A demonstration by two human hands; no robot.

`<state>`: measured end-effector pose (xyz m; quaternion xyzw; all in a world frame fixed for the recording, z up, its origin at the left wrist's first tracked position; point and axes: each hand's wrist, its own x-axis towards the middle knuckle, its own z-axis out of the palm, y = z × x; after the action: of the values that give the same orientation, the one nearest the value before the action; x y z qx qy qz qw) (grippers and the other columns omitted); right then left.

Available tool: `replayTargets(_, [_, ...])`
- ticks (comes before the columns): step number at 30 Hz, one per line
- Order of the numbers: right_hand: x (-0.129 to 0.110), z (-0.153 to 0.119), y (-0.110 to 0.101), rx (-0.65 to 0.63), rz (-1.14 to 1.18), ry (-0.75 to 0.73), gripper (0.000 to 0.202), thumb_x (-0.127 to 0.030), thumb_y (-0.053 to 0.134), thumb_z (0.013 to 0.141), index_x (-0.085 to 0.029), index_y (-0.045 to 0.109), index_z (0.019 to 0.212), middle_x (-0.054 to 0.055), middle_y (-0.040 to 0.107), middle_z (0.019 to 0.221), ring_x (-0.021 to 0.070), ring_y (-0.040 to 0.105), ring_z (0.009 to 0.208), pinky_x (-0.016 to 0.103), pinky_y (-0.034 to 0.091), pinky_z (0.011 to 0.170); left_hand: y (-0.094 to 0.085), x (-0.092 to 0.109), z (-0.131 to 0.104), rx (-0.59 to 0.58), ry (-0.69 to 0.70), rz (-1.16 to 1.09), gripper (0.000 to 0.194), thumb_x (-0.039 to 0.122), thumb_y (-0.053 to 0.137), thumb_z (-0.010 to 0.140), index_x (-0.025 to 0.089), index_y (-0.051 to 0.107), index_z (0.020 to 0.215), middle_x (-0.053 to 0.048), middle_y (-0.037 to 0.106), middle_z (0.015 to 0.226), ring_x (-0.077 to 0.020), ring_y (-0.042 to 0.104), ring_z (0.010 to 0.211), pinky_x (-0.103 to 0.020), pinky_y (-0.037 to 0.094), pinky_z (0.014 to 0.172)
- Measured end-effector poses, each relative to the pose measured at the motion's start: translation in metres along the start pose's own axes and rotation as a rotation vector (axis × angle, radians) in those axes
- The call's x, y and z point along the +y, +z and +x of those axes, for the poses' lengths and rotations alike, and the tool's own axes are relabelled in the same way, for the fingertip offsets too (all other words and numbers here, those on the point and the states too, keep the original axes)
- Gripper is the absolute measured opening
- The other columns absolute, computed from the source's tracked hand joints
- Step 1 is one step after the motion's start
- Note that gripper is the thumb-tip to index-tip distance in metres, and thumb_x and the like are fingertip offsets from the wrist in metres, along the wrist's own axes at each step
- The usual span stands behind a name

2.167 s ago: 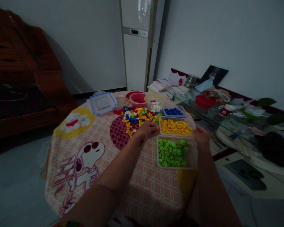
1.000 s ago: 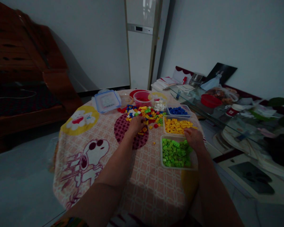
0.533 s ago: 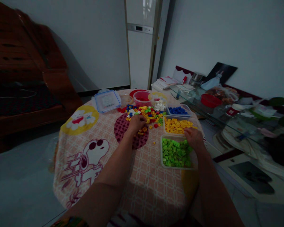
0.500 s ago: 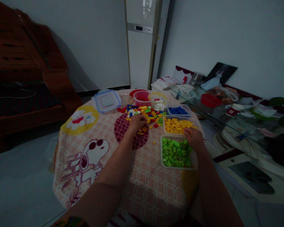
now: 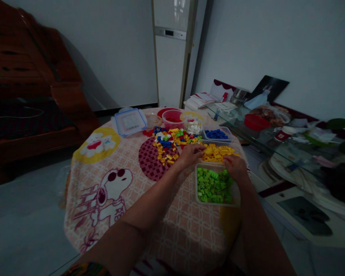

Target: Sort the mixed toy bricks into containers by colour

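Observation:
My left hand (image 5: 189, 156) reaches over the left rim of a clear plastic box of yellow toy bricks (image 5: 218, 153). Its fingers are stretched out and apart, with the tips just above the bricks. My right hand (image 5: 235, 166) is closed at the front right corner of that box, fingers bent at the rim; the grip is partly hidden. Nearer to me stands a plastic box of green bricks (image 5: 214, 186). Left of the boxes lies a loose pile of mixed bricks (image 5: 172, 138), with several yellow pieces (image 5: 168, 158) at its near side.
Behind stand a box of blue bricks (image 5: 216, 134), a tub of white bricks (image 5: 194, 127) and a pink tub (image 5: 172, 119). A blue-rimmed lid (image 5: 130, 122) lies at the back left. The patterned tablecloth (image 5: 186, 218) covers the round table. A cluttered glass shelf (image 5: 235, 122) runs along the right.
My left hand has moved right, from the mixed pile to the yellow box, and its fingers have stretched out. Blue and yellow bricks it covered now show. My right hand has stayed put.

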<state>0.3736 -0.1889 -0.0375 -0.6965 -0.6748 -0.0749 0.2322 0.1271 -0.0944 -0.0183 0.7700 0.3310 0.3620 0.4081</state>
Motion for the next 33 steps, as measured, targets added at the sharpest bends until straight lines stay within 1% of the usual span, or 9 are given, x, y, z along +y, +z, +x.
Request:
replayTargets(3, [0.0, 0.0, 0.0, -0.006, 0.0, 0.001, 0.028, -0.025, 0.05, 0.092, -0.019, 0.077, 0.095, 0.014, 0.079, 0.102, 0.0279, 0.07, 0.095, 0.04, 0.052, 0.089, -0.008, -0.002, 0.001, 0.009, 0.021, 0.014, 0.031, 0.016, 0.066, 0.086, 0.018, 0.079, 0.114, -0.007, 0.08, 0.118, -0.0195, 0.075, 0.099, -0.03, 0.06, 0.09])
replayTargets(8, [-0.002, -0.001, -0.001, -0.003, 0.008, -0.006, 0.026, -0.025, 0.05, 0.091, -0.022, 0.076, 0.092, 0.012, 0.078, 0.096, 0.0263, 0.068, 0.09, 0.038, 0.051, 0.084, -0.038, -0.014, 0.005, 0.093, -0.109, 0.175, 0.031, 0.014, 0.064, 0.085, 0.015, 0.08, 0.112, -0.006, 0.082, 0.106, -0.0192, 0.075, 0.094, -0.029, 0.058, 0.089])
replayTargets(11, [-0.002, -0.001, -0.001, 0.002, 0.001, -0.002, 0.026, -0.024, 0.05, 0.091, -0.022, 0.076, 0.091, 0.012, 0.078, 0.096, 0.0261, 0.067, 0.09, 0.038, 0.05, 0.084, -0.05, -0.018, 0.004, 0.111, -0.172, 0.325, 0.03, 0.013, 0.066, 0.084, 0.015, 0.081, 0.109, -0.006, 0.082, 0.102, -0.0201, 0.075, 0.093, -0.03, 0.057, 0.091])
replayTargets(14, [-0.003, 0.0, -0.001, -0.024, -0.008, 0.009, 0.026, -0.024, 0.05, 0.092, -0.021, 0.075, 0.091, 0.013, 0.077, 0.097, 0.0262, 0.068, 0.091, 0.038, 0.05, 0.085, -0.049, -0.018, 0.001, 0.087, -0.193, 0.44, 0.03, 0.014, 0.066, 0.084, 0.017, 0.081, 0.109, -0.007, 0.082, 0.104, -0.0212, 0.074, 0.095, -0.03, 0.056, 0.092])
replayTargets(17, [-0.002, 0.0, -0.002, -0.029, -0.006, -0.005, 0.024, -0.024, 0.051, 0.092, -0.021, 0.075, 0.09, 0.012, 0.078, 0.097, 0.026, 0.068, 0.092, 0.037, 0.05, 0.085, -0.04, -0.02, 0.0, 0.018, -0.19, 0.545, 0.03, 0.014, 0.063, 0.086, 0.018, 0.081, 0.11, -0.008, 0.081, 0.109, -0.0226, 0.073, 0.101, -0.03, 0.054, 0.093])
replayTargets(20, [-0.002, 0.0, -0.003, -0.016, 0.006, -0.016, 0.024, -0.024, 0.051, 0.092, -0.022, 0.075, 0.09, 0.011, 0.078, 0.094, 0.0261, 0.068, 0.09, 0.038, 0.051, 0.083, -0.034, -0.025, -0.002, -0.046, -0.207, 0.661, 0.032, 0.013, 0.064, 0.084, 0.021, 0.081, 0.11, -0.009, 0.08, 0.112, -0.0239, 0.072, 0.106, -0.03, 0.054, 0.093])
replayTargets(23, [-0.002, 0.0, -0.003, -0.015, 0.016, -0.017, 0.026, -0.025, 0.05, 0.091, -0.023, 0.076, 0.09, 0.011, 0.078, 0.094, 0.0259, 0.068, 0.089, 0.038, 0.051, 0.084, -0.034, -0.028, -0.003, -0.084, -0.222, 0.706, 0.028, 0.014, 0.066, 0.083, 0.022, 0.082, 0.105, -0.01, 0.079, 0.112, -0.0251, 0.071, 0.107, -0.03, 0.054, 0.092])
replayTargets(28, [-0.002, 0.0, -0.002, -0.017, 0.011, -0.012, 0.029, -0.025, 0.049, 0.091, -0.021, 0.077, 0.093, 0.012, 0.078, 0.096, 0.0265, 0.068, 0.091, 0.039, 0.052, 0.086, -0.037, -0.027, -0.005, -0.072, -0.204, 0.733, 0.022, 0.016, 0.067, 0.084, 0.019, 0.081, 0.099, -0.011, 0.078, 0.107, -0.0248, 0.071, 0.104, -0.029, 0.053, 0.091])
replayTargets(33, [-0.001, -0.001, 0.0, -0.011, 0.023, -0.021, 0.028, -0.025, 0.05, 0.091, -0.021, 0.078, 0.095, 0.012, 0.079, 0.098, 0.0264, 0.068, 0.093, 0.039, 0.052, 0.087, -0.039, -0.025, -0.006, -0.07, -0.215, 0.774, 0.021, 0.019, 0.069, 0.083, 0.019, 0.081, 0.1, -0.01, 0.078, 0.109, -0.0241, 0.07, 0.102, -0.028, 0.052, 0.087])
